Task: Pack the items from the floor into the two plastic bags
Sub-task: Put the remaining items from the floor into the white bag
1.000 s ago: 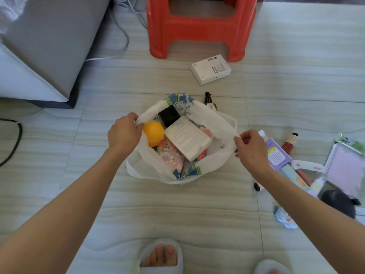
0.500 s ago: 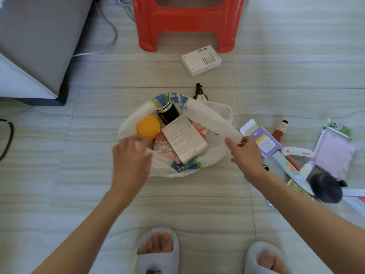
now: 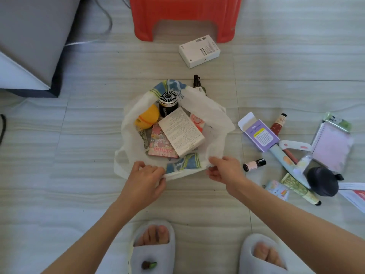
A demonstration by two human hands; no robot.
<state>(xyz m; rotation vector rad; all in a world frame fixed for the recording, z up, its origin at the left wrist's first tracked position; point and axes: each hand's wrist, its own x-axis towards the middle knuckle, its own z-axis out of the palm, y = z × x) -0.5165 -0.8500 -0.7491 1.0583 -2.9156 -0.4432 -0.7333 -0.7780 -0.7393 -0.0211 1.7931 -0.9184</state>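
White plastic bag [image 3: 209,115] gaping, full of boxes; my left hand [image 3: 145,179] and right hand [image 3: 224,171] pinch its near rim.

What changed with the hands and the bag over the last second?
Both hands let go of the bag's side handles and came to its near rim: the left hand and right hand now pinch the white plastic bag there. The bag's contents stayed put.

Bare forearms, no sleeves, no rings or watch on left hand [image 3: 145,179] or right hand [image 3: 224,171]. Pale open-toed slippers [image 3: 152,252]. Small brown-and-green mark on the left one.
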